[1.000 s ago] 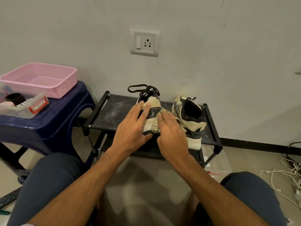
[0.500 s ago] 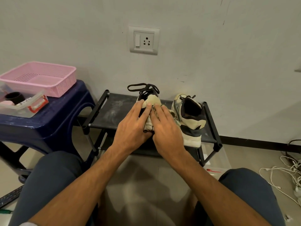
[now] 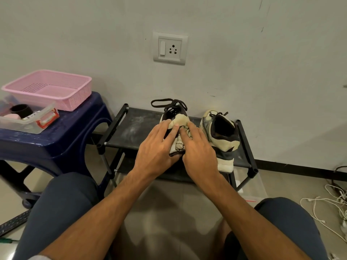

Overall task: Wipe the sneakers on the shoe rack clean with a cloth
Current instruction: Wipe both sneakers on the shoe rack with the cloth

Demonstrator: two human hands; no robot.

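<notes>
On the far left a pink basket (image 3: 48,89) and a clear box (image 3: 28,121) are sitting on a blue stool (image 3: 56,143), well apart from the work. We are leaving them alone. Next to it, the shoe rack (image 3: 131,128) is carrying both sneakers on its top shelf, heels toward us.

Our left hand (image 3: 159,147) is lying over the heel of the left sneaker (image 3: 183,118), its fingers (image 3: 170,132) fairly straight and resting on the shoe. The thumb is hidden, so we cannot tell whether it is hooking underneath. We are treating this hand as the anchor: it should be pressing down so the shoe is not sliding toward the wall.

Between the hands, the cloth (image 3: 178,145) is bunching against the heel. Our right hand (image 3: 199,154) is pressing it there with flat fingers (image 3: 193,132) held close together, not pinching as far as we can see. To wipe well, we are aiming for short, firm strokes along the heel panel. We should be turning the cloth to a fresh fold as it soils and working into the seams by the collar without dragging the loose black laces (image 3: 175,107).

Farther right, the second sneaker (image 3: 219,136) is standing just beside our right hand, probably waiting its turn. White cables (image 3: 326,201) are lying on the floor at the far right.
</notes>
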